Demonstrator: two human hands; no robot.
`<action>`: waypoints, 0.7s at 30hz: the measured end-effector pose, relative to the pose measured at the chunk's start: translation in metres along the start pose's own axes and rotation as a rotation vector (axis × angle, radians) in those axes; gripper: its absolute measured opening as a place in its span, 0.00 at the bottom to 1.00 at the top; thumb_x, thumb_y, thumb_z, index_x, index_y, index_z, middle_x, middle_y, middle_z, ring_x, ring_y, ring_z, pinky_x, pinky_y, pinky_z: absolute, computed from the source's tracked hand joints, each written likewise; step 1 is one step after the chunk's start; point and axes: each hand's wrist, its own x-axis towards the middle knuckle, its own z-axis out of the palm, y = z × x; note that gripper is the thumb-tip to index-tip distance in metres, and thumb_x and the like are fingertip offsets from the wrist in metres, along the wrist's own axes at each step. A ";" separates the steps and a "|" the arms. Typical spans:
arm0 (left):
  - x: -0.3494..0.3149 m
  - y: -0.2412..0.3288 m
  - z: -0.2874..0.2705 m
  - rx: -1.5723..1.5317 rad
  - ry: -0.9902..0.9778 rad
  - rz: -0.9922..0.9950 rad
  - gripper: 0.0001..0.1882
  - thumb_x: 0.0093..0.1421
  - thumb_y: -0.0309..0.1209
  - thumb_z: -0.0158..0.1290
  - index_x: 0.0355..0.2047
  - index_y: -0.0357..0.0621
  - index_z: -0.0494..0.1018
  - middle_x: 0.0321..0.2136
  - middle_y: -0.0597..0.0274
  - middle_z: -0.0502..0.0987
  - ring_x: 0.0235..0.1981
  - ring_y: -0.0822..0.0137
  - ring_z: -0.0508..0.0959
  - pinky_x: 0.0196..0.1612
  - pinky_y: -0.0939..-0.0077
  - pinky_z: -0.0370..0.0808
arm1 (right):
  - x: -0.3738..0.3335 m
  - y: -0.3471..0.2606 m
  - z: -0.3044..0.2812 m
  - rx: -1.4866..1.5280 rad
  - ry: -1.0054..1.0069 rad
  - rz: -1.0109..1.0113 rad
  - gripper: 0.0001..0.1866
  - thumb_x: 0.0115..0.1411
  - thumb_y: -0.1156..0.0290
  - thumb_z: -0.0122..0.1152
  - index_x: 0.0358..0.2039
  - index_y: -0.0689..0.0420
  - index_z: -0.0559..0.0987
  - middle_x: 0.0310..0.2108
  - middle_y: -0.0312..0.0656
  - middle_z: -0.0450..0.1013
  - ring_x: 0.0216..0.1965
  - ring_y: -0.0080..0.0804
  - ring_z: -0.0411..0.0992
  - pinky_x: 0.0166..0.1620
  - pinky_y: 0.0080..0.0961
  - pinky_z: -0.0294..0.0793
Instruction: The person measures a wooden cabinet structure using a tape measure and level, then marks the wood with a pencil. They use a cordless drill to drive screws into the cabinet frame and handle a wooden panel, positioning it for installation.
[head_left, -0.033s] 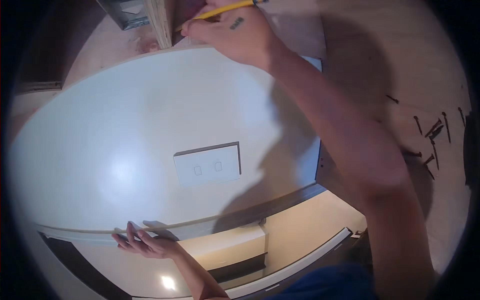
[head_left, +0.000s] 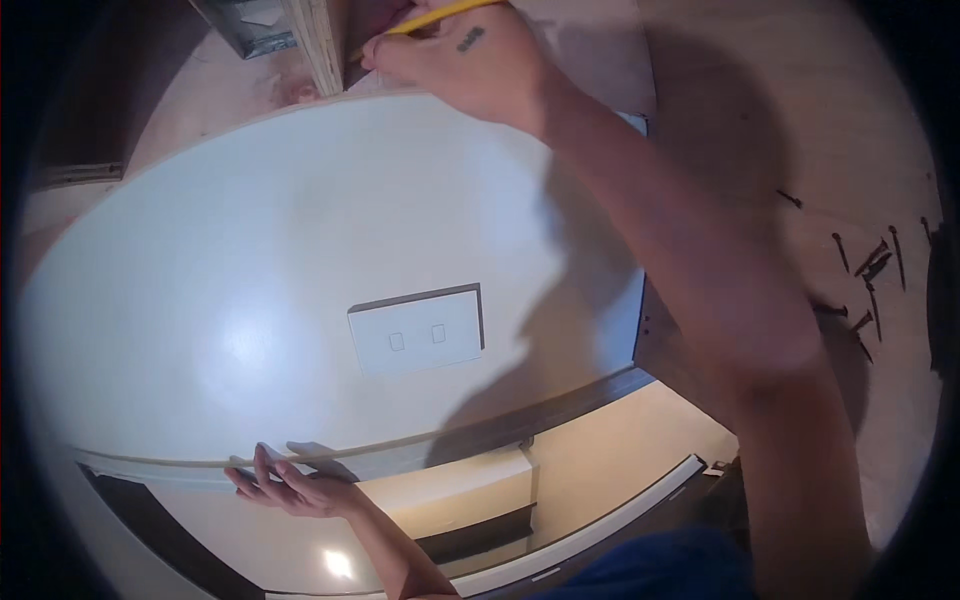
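Note:
A yellow pencil (head_left: 440,16) lies across my right hand (head_left: 475,70), its fingers closed around it. The pencil's tip end is beside an upright plywood edge (head_left: 318,50), past the far side of a large white panel (head_left: 270,230). A small dark mark shows on the back of this hand. Along the panel's near edge, my left hand (head_left: 290,490) has its fingers spread and touching the rim; nothing is seen in its grasp. A white rectangular plate (head_left: 415,332) with two small square outlines sits in the panel's middle.
Several dark screws (head_left: 876,265) lie scattered on the wooden surface (head_left: 700,90) at the right. A grey metal-like box (head_left: 250,28) stands beside the plywood at the far left. Below the panel's near edge is a lit, pale area (head_left: 620,430).
My right hand and the pencil have shifted very slightly up and left in the picture. My left hand stays where it was.

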 end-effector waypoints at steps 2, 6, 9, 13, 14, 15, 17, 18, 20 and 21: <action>-0.001 0.000 0.001 -0.042 0.000 -0.029 0.22 0.74 0.42 0.47 0.51 0.40 0.83 0.58 0.54 0.79 0.73 0.51 0.61 0.78 0.42 0.44 | 0.010 -0.008 -0.010 -0.105 -0.053 0.012 0.12 0.64 0.65 0.66 0.38 0.62 0.80 0.33 0.42 0.81 0.33 0.26 0.77 0.37 0.26 0.77; 0.001 0.001 -0.002 -0.056 -0.027 -0.012 0.21 0.74 0.40 0.46 0.51 0.37 0.82 0.58 0.54 0.78 0.74 0.53 0.59 0.80 0.43 0.41 | 0.026 0.009 -0.014 0.044 -0.038 -0.057 0.08 0.62 0.69 0.65 0.36 0.62 0.80 0.31 0.42 0.80 0.32 0.28 0.77 0.37 0.28 0.76; 0.000 0.003 -0.003 -0.053 -0.019 -0.030 0.21 0.74 0.40 0.46 0.51 0.38 0.82 0.55 0.58 0.80 0.75 0.54 0.59 0.80 0.43 0.40 | 0.028 0.012 -0.013 0.096 -0.075 -0.003 0.08 0.61 0.71 0.64 0.36 0.63 0.80 0.30 0.43 0.80 0.31 0.29 0.76 0.36 0.30 0.76; 0.001 0.002 -0.002 0.000 -0.025 0.002 0.22 0.74 0.41 0.44 0.51 0.39 0.82 0.53 0.60 0.81 0.74 0.54 0.61 0.80 0.43 0.40 | 0.032 0.017 -0.014 0.097 -0.064 -0.061 0.08 0.60 0.72 0.64 0.36 0.63 0.80 0.29 0.43 0.80 0.30 0.30 0.75 0.35 0.31 0.75; 0.001 0.001 -0.002 0.000 -0.028 0.008 0.23 0.74 0.42 0.44 0.51 0.39 0.82 0.53 0.60 0.81 0.74 0.53 0.62 0.80 0.43 0.40 | 0.033 0.015 -0.013 0.083 -0.057 -0.053 0.08 0.60 0.72 0.64 0.36 0.63 0.80 0.28 0.42 0.79 0.30 0.29 0.75 0.35 0.31 0.74; 0.001 0.003 -0.002 0.009 -0.022 -0.011 0.23 0.75 0.42 0.44 0.51 0.39 0.82 0.53 0.60 0.81 0.74 0.53 0.62 0.80 0.43 0.40 | 0.032 0.013 -0.013 0.083 -0.067 -0.057 0.08 0.60 0.72 0.64 0.36 0.63 0.80 0.29 0.43 0.80 0.30 0.31 0.75 0.35 0.32 0.75; 0.001 0.011 -0.001 0.026 -0.009 -0.048 0.23 0.75 0.42 0.43 0.51 0.39 0.82 0.53 0.60 0.81 0.73 0.53 0.62 0.80 0.42 0.41 | 0.032 0.011 -0.015 0.083 -0.086 -0.064 0.08 0.59 0.73 0.64 0.37 0.63 0.81 0.30 0.46 0.81 0.30 0.33 0.76 0.36 0.33 0.75; 0.002 0.011 -0.001 0.021 -0.005 -0.053 0.23 0.75 0.42 0.42 0.51 0.40 0.82 0.53 0.60 0.81 0.73 0.53 0.62 0.80 0.42 0.41 | 0.033 0.012 -0.014 0.060 -0.099 -0.093 0.08 0.59 0.73 0.64 0.38 0.64 0.81 0.31 0.48 0.81 0.31 0.35 0.77 0.37 0.34 0.76; 0.000 0.009 0.000 0.010 0.002 -0.066 0.23 0.75 0.42 0.42 0.52 0.40 0.82 0.53 0.60 0.81 0.73 0.53 0.62 0.80 0.42 0.42 | 0.036 0.012 -0.012 0.012 -0.128 -0.147 0.09 0.59 0.74 0.63 0.39 0.64 0.81 0.33 0.51 0.82 0.33 0.39 0.80 0.39 0.36 0.77; 0.000 0.009 0.000 -0.013 0.011 -0.073 0.23 0.76 0.42 0.41 0.52 0.40 0.82 0.53 0.60 0.81 0.73 0.53 0.62 0.80 0.42 0.42 | 0.037 0.011 -0.012 -0.084 -0.135 -0.131 0.10 0.60 0.74 0.63 0.40 0.65 0.82 0.35 0.52 0.83 0.35 0.40 0.80 0.41 0.37 0.77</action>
